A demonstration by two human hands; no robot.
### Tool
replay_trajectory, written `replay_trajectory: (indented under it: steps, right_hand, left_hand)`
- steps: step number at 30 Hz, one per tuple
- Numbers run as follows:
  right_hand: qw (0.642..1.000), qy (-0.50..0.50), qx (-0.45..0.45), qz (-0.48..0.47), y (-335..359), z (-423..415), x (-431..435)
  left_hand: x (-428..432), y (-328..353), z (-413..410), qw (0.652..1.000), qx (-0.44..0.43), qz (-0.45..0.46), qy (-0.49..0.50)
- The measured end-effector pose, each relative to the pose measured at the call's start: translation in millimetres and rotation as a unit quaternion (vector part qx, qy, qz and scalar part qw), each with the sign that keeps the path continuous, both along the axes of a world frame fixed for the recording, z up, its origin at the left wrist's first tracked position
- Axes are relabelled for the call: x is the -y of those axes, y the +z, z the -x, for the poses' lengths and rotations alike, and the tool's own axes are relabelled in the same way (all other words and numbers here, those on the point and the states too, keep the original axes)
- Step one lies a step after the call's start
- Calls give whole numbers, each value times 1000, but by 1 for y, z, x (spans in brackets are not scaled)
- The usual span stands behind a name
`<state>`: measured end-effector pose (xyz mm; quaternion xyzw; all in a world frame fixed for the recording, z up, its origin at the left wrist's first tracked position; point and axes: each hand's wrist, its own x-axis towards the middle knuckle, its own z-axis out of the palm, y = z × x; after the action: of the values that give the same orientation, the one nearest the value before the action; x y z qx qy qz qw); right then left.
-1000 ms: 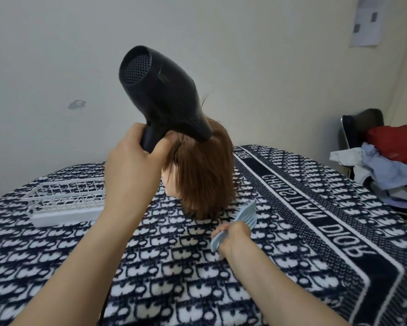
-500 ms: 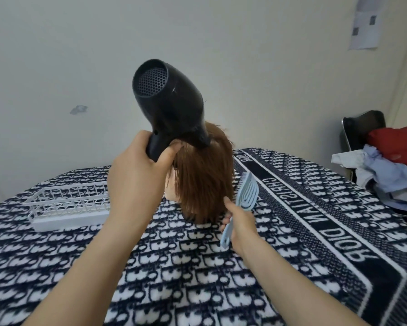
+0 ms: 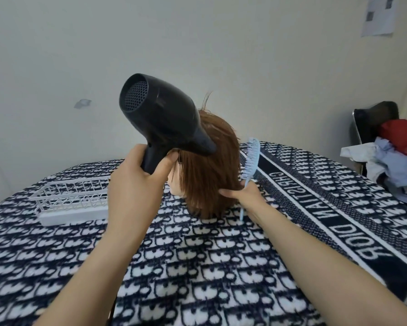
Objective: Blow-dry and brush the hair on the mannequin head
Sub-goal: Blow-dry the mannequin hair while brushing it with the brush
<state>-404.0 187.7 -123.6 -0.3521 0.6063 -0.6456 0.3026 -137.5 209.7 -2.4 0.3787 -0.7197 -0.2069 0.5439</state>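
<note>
Hairdryer (image 3: 160,118) overlapping mannequin head (image 3: 212,170), brush (image 3: 251,158) handle half-hidden

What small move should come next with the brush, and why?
Probably tip the brush into the hair near the top and draw it downward. The right hand holds it upright beside the hair, bristles facing in, and the left hand already points the dryer nozzle at the upper hair.

Black dryer (image 3: 165,118) — auburn hair (image 3: 212,180) (blue brush (image 3: 252,158))
</note>
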Motion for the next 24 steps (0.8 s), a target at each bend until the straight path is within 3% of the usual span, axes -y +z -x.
replay_trajectory:
  steps: [7, 24]
  right_hand:
    - [995, -5, 64, 72, 1, -22, 31]
    - [992, -83, 90, -20, 11, -62, 10]
  left_hand:
    - [2, -1, -8, 1000, -1, -8, 3]
    - [7, -4, -12, 999, -14, -18, 33]
